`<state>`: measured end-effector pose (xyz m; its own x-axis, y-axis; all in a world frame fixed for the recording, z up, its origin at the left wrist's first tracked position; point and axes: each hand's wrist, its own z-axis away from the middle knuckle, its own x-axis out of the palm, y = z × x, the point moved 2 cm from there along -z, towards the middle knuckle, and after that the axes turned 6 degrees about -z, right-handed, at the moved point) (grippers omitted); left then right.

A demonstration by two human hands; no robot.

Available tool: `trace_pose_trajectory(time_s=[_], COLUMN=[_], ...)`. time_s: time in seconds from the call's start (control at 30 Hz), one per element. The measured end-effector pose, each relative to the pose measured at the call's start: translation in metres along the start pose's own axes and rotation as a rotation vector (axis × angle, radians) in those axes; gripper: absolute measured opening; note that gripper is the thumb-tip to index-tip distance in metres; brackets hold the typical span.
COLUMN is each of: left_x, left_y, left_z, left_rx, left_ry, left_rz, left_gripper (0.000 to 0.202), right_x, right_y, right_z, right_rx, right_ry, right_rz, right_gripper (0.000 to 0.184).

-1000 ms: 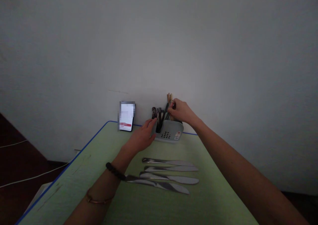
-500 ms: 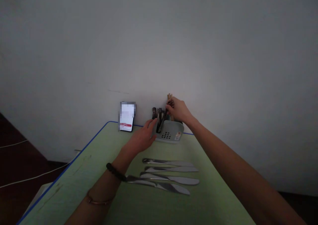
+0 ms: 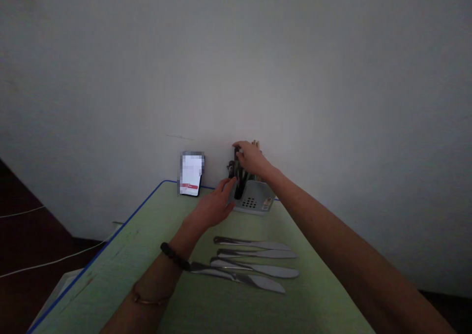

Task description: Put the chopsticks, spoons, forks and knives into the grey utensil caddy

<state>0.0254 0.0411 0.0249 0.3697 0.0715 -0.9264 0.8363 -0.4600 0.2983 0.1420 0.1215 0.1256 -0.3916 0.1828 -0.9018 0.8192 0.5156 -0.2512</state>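
Observation:
A grey cutlery basket [image 3: 257,192] with round holes and a small sticker stands by the wall. Dark-looking cutlery [image 3: 241,184] and light wooden chopsticks [image 3: 256,144] stick up out of it. My left hand [image 3: 212,206] holds the basket's left side, its thumb at the front and its fingers stretched along the side. Above the basket, my right hand [image 3: 251,158] pinches the top of an upright dark piece of cutlery [image 3: 236,155]; its lower end is hard to make out. Nearer to me, several metal table knives [image 3: 258,270] lie side by side, blades pointing right.
A lit phone [image 3: 191,174] leans against the wall [image 3: 236,68], left of the basket. The light green table [image 3: 313,304] has a blue edge. White cables [image 3: 55,262] run at the left, beyond the table.
My right hand has shifted left, from beside the chopsticks to the dark cutlery in the basket's left part. My left hand stays at the basket, and the knives lie as before.

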Motion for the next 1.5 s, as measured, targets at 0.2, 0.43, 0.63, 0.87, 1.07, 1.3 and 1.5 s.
trace_pose_trajectory(time_s=[0.2, 0.43, 0.63, 0.87, 1.07, 1.3, 1.5], left_x=[0.001, 0.002, 0.002, -0.009, -0.016, 0.017, 0.030], left_y=[-0.003, -0.004, -0.004, 0.003, 0.020, 0.030, 0.035], left_z=[0.001, 0.001, 0.001, 0.005, 0.020, 0.029, 0.026], left_rx=[-0.019, 0.003, -0.006, -0.006, 0.104, 0.096, 0.127], left_ry=[0.040, 0.024, 0.019, -0.018, -0.228, -0.601, -0.601], left_rz=[-0.001, 0.011, 0.006, -0.081, -0.073, -0.153, -0.271], left_gripper=[0.065, 0.066, 0.067, 0.065, 0.045, 0.049, 0.040], right_x=[0.009, 0.015, 0.007, -0.014, 0.001, 0.036, 0.047], right_y=[-0.016, -0.015, -0.012, -0.001, 0.029, 0.039, 0.033], right_z=[-0.008, -0.006, 0.003, 0.079, 0.168, 0.200, 0.200], right_rx=[-0.063, 0.004, 0.022, 0.039, 0.236, 0.255, 0.304], right_ry=[-0.129, -0.210, -0.180, 0.129, 0.084, -0.667, -0.628], right_rz=[-0.035, -0.071, -0.114, -0.344, -0.450, -0.216, -0.094], right_gripper=[0.053, 0.065, 0.053, 0.035, 0.028, 0.048, 0.045])
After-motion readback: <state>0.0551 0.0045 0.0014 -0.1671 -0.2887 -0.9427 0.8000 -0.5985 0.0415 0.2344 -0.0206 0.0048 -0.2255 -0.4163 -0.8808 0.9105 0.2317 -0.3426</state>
